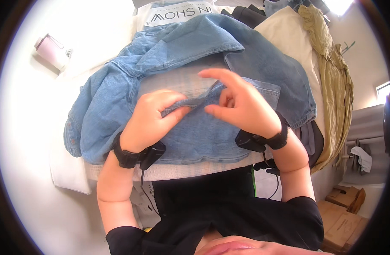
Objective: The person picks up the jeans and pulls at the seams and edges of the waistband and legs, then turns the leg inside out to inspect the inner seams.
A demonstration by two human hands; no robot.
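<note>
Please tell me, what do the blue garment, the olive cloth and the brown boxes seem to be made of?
The blue garment: probably cotton denim, matte, judging by faded blue and stitched seams. The olive cloth: perhaps thin woven fabric, from its many wrinkles; fibre unclear. The brown boxes: likely cardboard, dull, with flat panels.

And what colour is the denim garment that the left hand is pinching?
The denim garment is a faded light blue, best seen in the head view.
</note>
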